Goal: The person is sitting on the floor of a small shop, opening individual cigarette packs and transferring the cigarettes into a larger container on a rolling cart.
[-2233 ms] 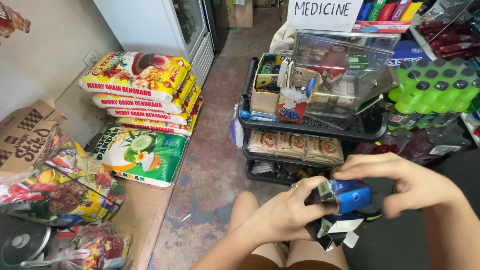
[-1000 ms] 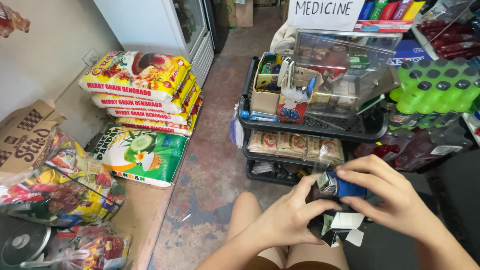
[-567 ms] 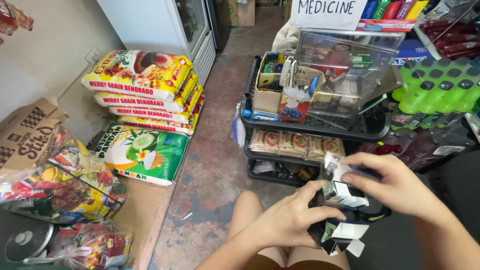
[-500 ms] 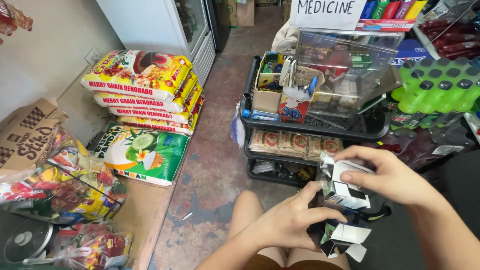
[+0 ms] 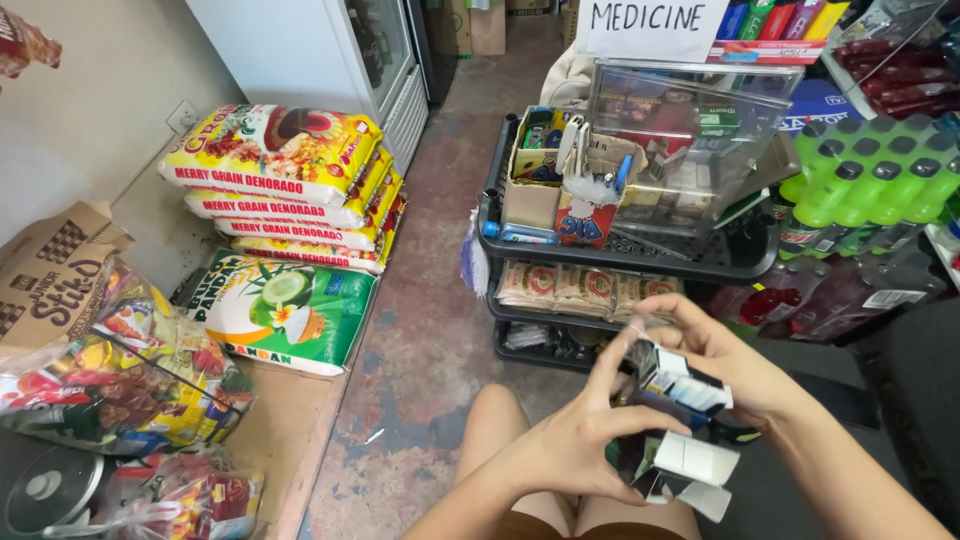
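While only the head view is on hand, it shows both hands meeting at the lower centre-right of the frame, above the person's bare knees. The left hand comes in from the lower middle, its fingers closed around the underside of a cluster of small dark blue and white cardboard packets. The right hand reaches in from the right edge, with thumb and fingertips pinching the upper end of the same cluster beside a scrap of clear wrap. A loose white flap of card hangs open just below the hands.

Above the hands, in the middle of the frame, stands a black plastic tiered rack carrying a clear plastic box and small cartons. At the upper left lies a stack of yellow rice sacks on a green and white sack, with bagged snacks at the lower left. Green bottles fill the upper right.

As a judgement, the hold looks split across several small packets, none fully enclosed. If either pinch loosens while the wrap is being pulled, a packet could slip out and drop between the knees to the stained concrete floor or roll under the rack. The hanging flap could also tear if tugged.
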